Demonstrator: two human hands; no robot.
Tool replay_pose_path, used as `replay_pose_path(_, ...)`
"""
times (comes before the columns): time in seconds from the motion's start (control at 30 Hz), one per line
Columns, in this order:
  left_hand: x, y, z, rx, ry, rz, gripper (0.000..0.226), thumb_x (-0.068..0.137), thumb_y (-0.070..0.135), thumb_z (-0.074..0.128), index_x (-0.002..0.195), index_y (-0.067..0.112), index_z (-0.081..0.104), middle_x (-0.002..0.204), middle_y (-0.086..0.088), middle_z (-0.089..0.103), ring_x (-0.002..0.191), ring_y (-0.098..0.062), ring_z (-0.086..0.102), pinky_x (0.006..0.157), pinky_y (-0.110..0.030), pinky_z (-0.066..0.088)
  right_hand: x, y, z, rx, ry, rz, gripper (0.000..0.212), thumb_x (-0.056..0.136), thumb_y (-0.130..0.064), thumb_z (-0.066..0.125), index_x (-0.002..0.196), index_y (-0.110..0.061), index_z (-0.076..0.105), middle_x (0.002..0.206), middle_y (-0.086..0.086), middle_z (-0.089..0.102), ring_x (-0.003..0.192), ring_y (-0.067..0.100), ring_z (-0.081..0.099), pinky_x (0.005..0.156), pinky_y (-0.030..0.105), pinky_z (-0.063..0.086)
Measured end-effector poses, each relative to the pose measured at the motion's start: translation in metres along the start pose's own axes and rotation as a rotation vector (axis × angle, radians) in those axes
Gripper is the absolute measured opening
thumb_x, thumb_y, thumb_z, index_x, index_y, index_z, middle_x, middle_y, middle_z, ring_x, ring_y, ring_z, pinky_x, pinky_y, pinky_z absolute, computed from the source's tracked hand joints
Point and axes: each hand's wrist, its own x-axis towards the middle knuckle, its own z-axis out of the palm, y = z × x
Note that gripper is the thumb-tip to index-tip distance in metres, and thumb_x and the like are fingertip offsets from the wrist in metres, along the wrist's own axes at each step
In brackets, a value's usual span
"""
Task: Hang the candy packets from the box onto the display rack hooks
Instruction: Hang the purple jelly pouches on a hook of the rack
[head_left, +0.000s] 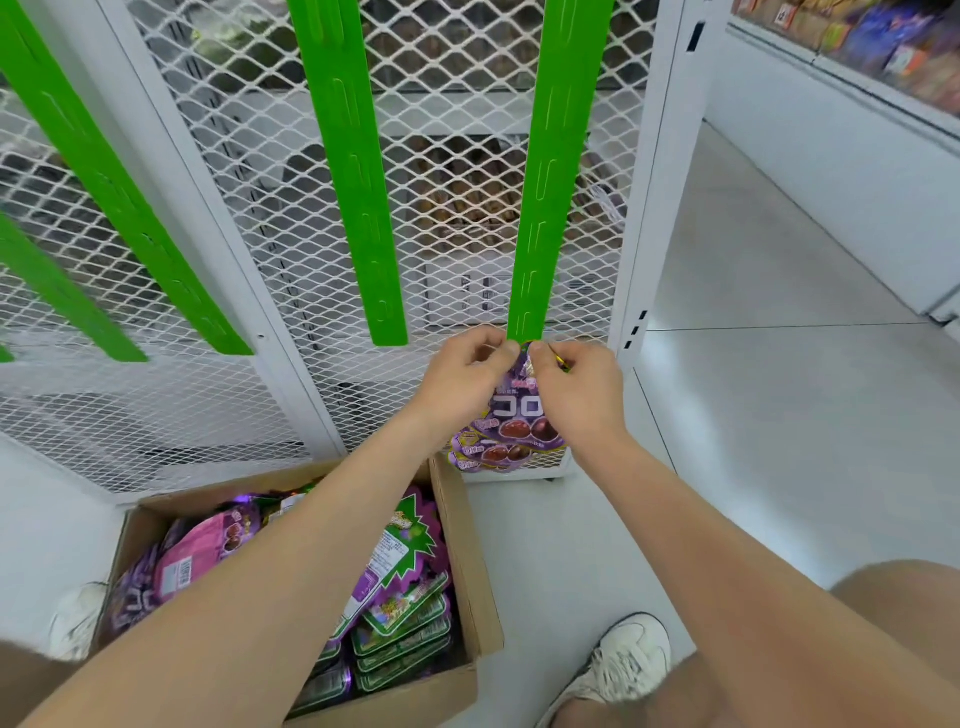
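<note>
Two pinches on the candy packet (519, 411): left grip (467, 378) and right grip (576, 396) at its top.

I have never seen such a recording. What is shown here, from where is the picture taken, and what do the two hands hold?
No machine is here: a person wears a camera on the head, so the picture looks forward and down. The left hand and the right hand both pinch the top of a purple candy packet at the lower end of a green strip on the white mesh rack. More purple packets hang below it. On the floor stands a cardboard box with candy packets inside; a white shoe shows at the lower right.
</note>
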Motion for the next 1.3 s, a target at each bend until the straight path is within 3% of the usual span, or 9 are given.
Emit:
replay_pose_path(0.1, -0.003, -0.002, -0.004, -0.008, -0.029, 0.006, 0.025, 0.100, 0.036, 0.061, 0.105, 0.016, 0.074, 0.105, -0.018, 0.075, 0.092, -0.025, 0.066, 0.094, -0.050, 0.052, -0.003, 0.001, 0.000, -0.027, -0.024, 0.015, 0.048, 0.097, -0.031, 0.064, 0.060, -0.005, 0.048, 0.051, 0.000, 0.035, 0.057, 0.020, 0.031, 0.053, 0.034, 0.025)
replay_pose_path(0.23, -0.005, -0.002, -0.010, -0.052, -0.039, -0.027, 0.019, 0.108, 0.020, 0.058, 0.094, 0.019, 0.071, 0.081, 0.006, 0.068, 0.077, -0.004, 0.059, 0.077, -0.024, 0.047, -0.008, 0.004, 0.003, -0.069, -0.064, 0.020, 0.045, 0.096, -0.031, 0.065, 0.067, 0.001, 0.057, 0.055, 0.005, 0.041, 0.058, 0.020, 0.034, 0.055, 0.036, 0.028)
replay_pose_path(0.43, -0.007, -0.009, -0.020, 0.055, -0.050, 0.053, 0.013, 0.106, 0.016, 0.061, 0.102, 0.013, 0.073, 0.087, 0.006, 0.070, 0.080, -0.007, 0.060, 0.079, -0.025, 0.045, -0.011, 0.018, 0.011, -0.161, -0.080, -0.006, 0.044, 0.098, -0.036, 0.067, 0.067, -0.005, 0.063, 0.060, 0.016, 0.055, 0.061, 0.026, 0.044, 0.061, 0.037, 0.038)
replay_pose_path(0.57, -0.030, -0.022, -0.038, 0.326, 0.023, 0.122, 0.018, 0.104, 0.013, 0.062, 0.117, 0.019, 0.073, 0.108, 0.011, 0.073, 0.095, 0.001, 0.064, 0.080, -0.006, 0.042, -0.022, 0.018, 0.018, -0.199, 0.059, 0.149, 0.043, 0.087, -0.030, 0.077, 0.113, -0.002, 0.057, 0.110, 0.016, 0.063, 0.105, 0.036, 0.057, 0.090, 0.043, 0.050)
replay_pose_path(0.77, -0.090, -0.098, -0.094, 0.652, -0.100, -0.152, 0.029, 0.098, 0.002, 0.058, 0.112, 0.021, 0.076, 0.107, 0.005, 0.076, 0.100, -0.015, 0.070, 0.095, -0.032, 0.056, -0.071, 0.019, 0.053, -0.336, -0.334, 0.207, 0.044, 0.065, -0.047, 0.056, 0.082, -0.008, 0.068, 0.088, 0.015, 0.069, 0.093, 0.037, 0.065, 0.080, 0.036, 0.055)
replay_pose_path(0.87, -0.114, -0.135, -0.119, 0.893, -0.171, -0.341, 0.035, 0.093, 0.005, 0.064, 0.121, 0.023, 0.073, 0.124, 0.000, 0.074, 0.118, -0.025, 0.068, 0.100, -0.043, 0.056, -0.092, 0.017, 0.067, -0.367, -0.547, 0.155, 0.023, 0.079, -0.022, 0.062, 0.073, -0.001, 0.070, 0.071, 0.017, 0.066, 0.074, 0.032, 0.068, 0.069, 0.039, 0.059)
replay_pose_path(0.93, -0.124, -0.155, -0.130, 1.011, -0.265, -0.455, 0.042, 0.083, 0.023, 0.076, 0.124, 0.025, 0.070, 0.125, 0.000, 0.070, 0.121, -0.030, 0.065, 0.098, -0.048, 0.057, -0.099, 0.015, 0.076, -0.414, -0.651, 0.106, 0.020, 0.085, -0.011, 0.060, 0.074, -0.001, 0.073, 0.068, 0.011, 0.065, 0.074, 0.028, 0.068, 0.072, 0.036, 0.057)
replay_pose_path(1.07, -0.137, -0.180, -0.133, 1.067, -0.477, -0.452, 0.105, 0.052, 0.072, 0.083, 0.140, 0.023, 0.056, 0.137, -0.004, 0.055, 0.127, -0.034, 0.054, 0.098, -0.053, 0.054, -0.100, 0.014, 0.102, -0.441, -0.813, 0.051, 0.023, 0.089, -0.010, 0.058, 0.087, 0.007, 0.074, 0.099, 0.024, 0.075, 0.095, 0.037, 0.072, 0.078, 0.044, 0.061)
replay_pose_path(1.3, -0.124, -0.183, -0.139, 1.130, -0.533, -0.359, 0.071, 0.061, 0.028, 0.093, 0.121, 0.015, 0.058, 0.121, -0.007, 0.054, 0.114, -0.034, 0.057, 0.093, -0.047, 0.055, -0.090, 0.012, 0.140, -0.642, -0.942, -0.023, 0.024, 0.087, -0.013, 0.056, 0.066, -0.007, 0.063, 0.072, 0.011, 0.071, 0.068, 0.027, 0.067, 0.066, 0.039, 0.059)
